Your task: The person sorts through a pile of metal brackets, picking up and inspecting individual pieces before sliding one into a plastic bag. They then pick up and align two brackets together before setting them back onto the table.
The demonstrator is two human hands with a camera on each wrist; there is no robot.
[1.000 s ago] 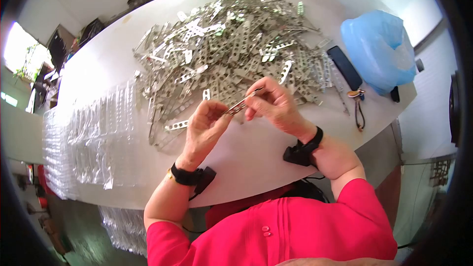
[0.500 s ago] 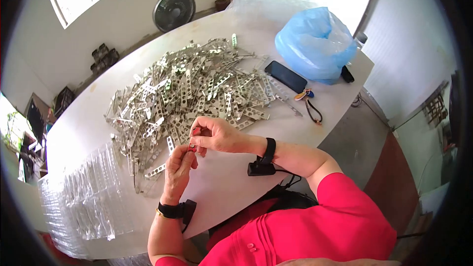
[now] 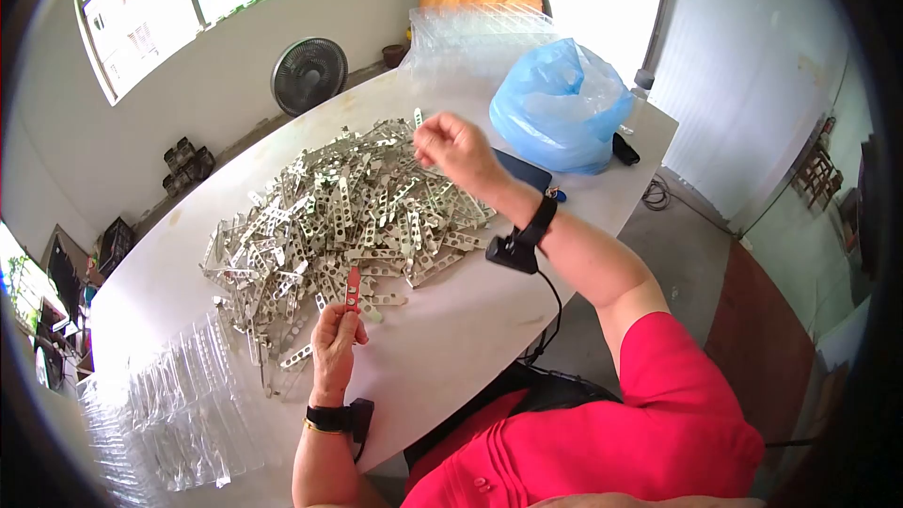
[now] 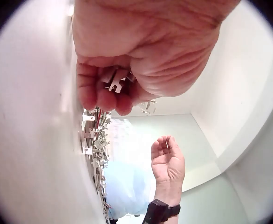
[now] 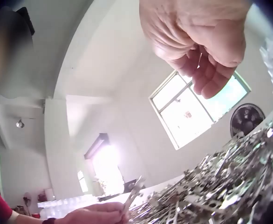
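Note:
My left hand [image 3: 346, 320] pinches a perforated metal strip [image 3: 353, 287] upright, just above the near edge of the big pile of metal strips [image 3: 348, 207]. In the left wrist view its curled fingers [image 4: 104, 95] close round small metal pieces [image 4: 115, 81]. My right hand [image 3: 450, 143] hovers above the far right side of the pile, apart from the left hand. Its fingers [image 5: 206, 70] are loosely curled and I see nothing in them. The right wrist view shows the held strip [image 5: 133, 192] low down, beside the pile [image 5: 220, 186].
A white table [image 3: 470, 320] carries the pile. A blue plastic bag [image 3: 560, 99], a dark phone [image 3: 523, 169] and keys lie at its far right. Clear plastic trays [image 3: 179, 395] are stacked at the near left, more trays [image 3: 480, 23] at the far end. A fan [image 3: 308, 75] stands behind.
The hands were together on a strip in front of me. Now the right hand has let go and moved up and away over the pile; the left hand keeps the strip.

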